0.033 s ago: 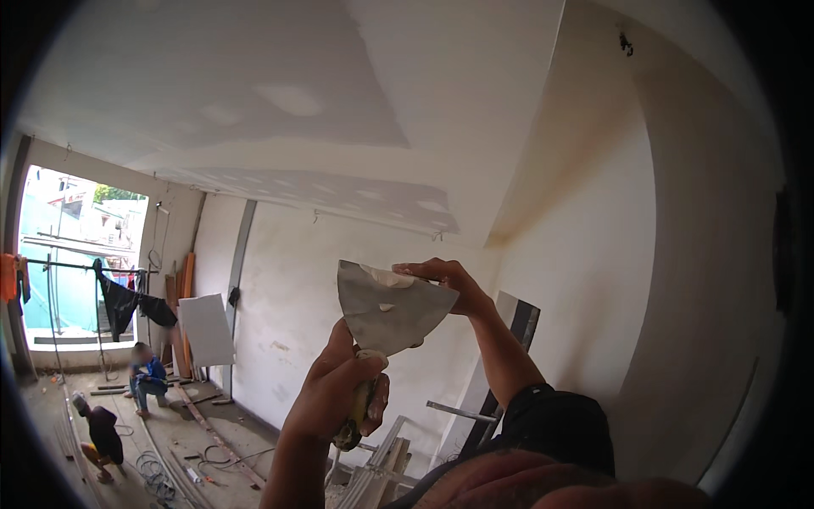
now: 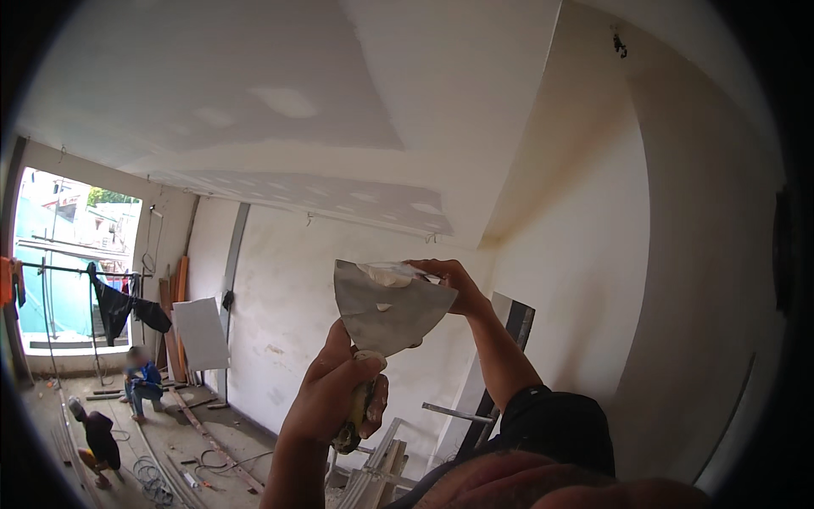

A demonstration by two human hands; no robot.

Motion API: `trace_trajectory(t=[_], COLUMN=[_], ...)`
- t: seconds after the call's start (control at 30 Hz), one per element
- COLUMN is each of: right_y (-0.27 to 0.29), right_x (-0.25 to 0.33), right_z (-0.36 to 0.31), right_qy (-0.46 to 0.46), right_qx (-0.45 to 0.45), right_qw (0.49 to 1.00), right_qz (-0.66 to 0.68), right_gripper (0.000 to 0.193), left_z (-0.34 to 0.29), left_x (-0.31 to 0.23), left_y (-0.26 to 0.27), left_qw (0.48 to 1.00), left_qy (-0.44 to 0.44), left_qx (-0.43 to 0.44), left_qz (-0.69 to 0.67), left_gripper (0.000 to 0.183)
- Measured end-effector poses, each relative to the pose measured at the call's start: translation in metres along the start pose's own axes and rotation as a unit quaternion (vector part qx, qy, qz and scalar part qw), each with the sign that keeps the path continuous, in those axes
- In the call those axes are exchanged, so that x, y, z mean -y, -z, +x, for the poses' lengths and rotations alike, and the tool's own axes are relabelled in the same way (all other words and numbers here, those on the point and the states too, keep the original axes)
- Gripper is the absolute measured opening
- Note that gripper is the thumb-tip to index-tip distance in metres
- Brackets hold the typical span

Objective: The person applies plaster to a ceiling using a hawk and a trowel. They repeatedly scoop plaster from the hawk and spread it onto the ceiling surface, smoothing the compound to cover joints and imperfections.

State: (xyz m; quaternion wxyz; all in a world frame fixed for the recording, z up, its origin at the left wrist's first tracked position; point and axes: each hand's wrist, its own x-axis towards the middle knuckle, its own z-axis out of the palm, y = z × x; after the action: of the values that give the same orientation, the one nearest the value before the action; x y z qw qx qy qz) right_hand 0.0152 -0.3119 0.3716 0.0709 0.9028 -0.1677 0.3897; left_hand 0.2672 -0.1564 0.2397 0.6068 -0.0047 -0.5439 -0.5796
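A wide putty knife [image 2: 394, 318] with a flared grey metal blade is held upright in front of me. My left hand [image 2: 335, 386] is closed around its yellowish, smeared handle, thumb at the blade's base. White putty [image 2: 384, 276] clings along the blade's top edge, with a small dab lower on its face. My right hand [image 2: 458, 284] is at the blade's upper right corner, fingers bent and partly hidden behind it. Something thin and pale shows by its fingertips; I cannot make out what it is.
Below left, two people [image 2: 144, 386] [image 2: 99, 437] crouch on a floor with cables [image 2: 153, 479] and long strips. A white board [image 2: 201, 333] leans by the wall near a window opening [image 2: 76, 246]. Metal lengths [image 2: 381, 471] stand below me. A patched ceiling [image 2: 254, 85] spans overhead.
The view has shifted slightly. My right fingertips have moved a little to the right along the blade's top edge, showing more putty and something pale there. My left hand keeps its grip.
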Motion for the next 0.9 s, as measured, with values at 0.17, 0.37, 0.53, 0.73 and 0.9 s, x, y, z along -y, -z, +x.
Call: trace_trajectory(t=[0.17, 0.37, 0.53, 0.73, 0.9], right_y=[0.015, 0.049, 0.082, 0.133, 0.178], right_x=[0.032, 0.051, 0.051, 0.098, 0.139], right_z=[-0.010, -0.026, -0.022, 0.038, 0.091], right_qy=[-0.039, 0.074, 0.222, 0.327, 0.386], right_qx=[-0.198, -0.352, -0.569, -0.638, -0.587], right_qw=[0.976, 0.932, 0.791, 0.668, 0.695], right_qz=[-0.079, -0.039, -0.032, -0.201, -0.150], right_gripper=[0.027, 0.025, 0.017, 0.013, 0.025], left_z=[0.004, 0.023, 0.037, 0.046, 0.047], left_x=[0.000, 0.015, 0.024, 0.032, 0.039], left_y=[0.019, 0.028, 0.026, 0.025, 0.016], left_qw=[0.997, 0.997, 0.999, 0.999, 0.995], left_qy=[-0.012, -0.018, -0.014, 0.003, -0.001], left_qx=[0.059, 0.048, -0.003, -0.049, -0.100], left_qz=[-0.046, -0.062, -0.048, 0.001, 0.028], left_gripper=[0.048, 0.048, 0.055, 0.050, 0.049])
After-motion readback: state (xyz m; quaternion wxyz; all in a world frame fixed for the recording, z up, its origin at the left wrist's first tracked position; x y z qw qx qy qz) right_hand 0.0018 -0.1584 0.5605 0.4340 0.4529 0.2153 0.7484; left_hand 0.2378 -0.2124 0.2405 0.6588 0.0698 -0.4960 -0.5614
